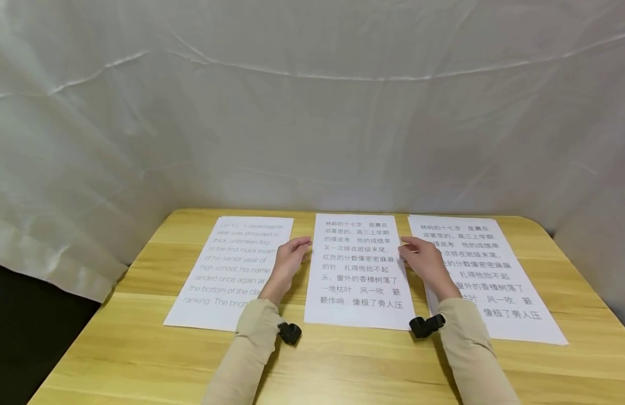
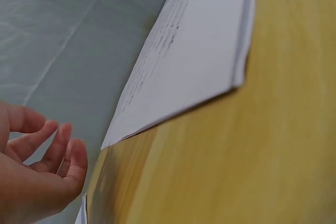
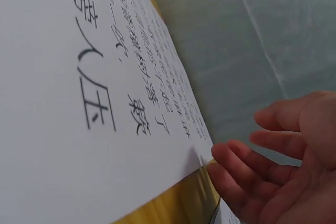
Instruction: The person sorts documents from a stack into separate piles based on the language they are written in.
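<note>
In the head view a stack of printed paper (image 1: 360,315) with Chinese text lies between the two hands. My left hand (image 1: 291,261) hovers just off its left edge, fingers loosely bent, holding nothing. On the other side my right hand (image 1: 428,264) is at the right edge, its fingertips close to the paper and nothing in its grasp. The left wrist view shows the left hand (image 2: 44,166) apart from the stack (image 2: 210,51), whose sheets look thick at the edge. In the right wrist view, relaxed fingers (image 3: 236,171) are right beside the paper's corner (image 3: 194,153).
A pile of sheets with English text (image 1: 190,306) lies to the left, partly behind the left hand. Another pile with Chinese text (image 1: 525,292) lies at right, partly covered by the right arm. A pale curtain (image 1: 312,140) hangs behind the wooden table (image 1: 353,365).
</note>
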Motion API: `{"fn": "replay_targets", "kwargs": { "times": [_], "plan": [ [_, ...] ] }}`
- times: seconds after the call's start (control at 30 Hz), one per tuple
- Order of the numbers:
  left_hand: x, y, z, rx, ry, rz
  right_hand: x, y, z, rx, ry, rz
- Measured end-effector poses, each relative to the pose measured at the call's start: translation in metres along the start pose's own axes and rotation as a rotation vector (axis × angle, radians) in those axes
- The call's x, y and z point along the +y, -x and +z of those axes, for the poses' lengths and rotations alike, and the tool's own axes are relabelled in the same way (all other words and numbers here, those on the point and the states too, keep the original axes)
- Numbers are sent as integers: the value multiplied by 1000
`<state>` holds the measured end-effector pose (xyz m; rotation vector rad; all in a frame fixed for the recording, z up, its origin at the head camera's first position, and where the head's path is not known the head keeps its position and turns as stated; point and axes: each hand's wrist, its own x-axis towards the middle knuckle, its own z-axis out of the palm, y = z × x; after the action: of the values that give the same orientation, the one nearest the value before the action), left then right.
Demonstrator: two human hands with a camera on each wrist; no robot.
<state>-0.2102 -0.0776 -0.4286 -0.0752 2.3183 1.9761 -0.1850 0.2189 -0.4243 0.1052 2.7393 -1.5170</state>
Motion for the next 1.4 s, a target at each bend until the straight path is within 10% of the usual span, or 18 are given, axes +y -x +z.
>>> {"fn": "replay_targets", "kwargs": {
  "times": [0.73,1.4],
  "plan": [
    [-6,0,2,-74,-155,-68,11,-1,4,-114,-62,153],
    [-2,-4,11,-85,-367,23,18,-3,6,-95,-69,164]
  ]
}}
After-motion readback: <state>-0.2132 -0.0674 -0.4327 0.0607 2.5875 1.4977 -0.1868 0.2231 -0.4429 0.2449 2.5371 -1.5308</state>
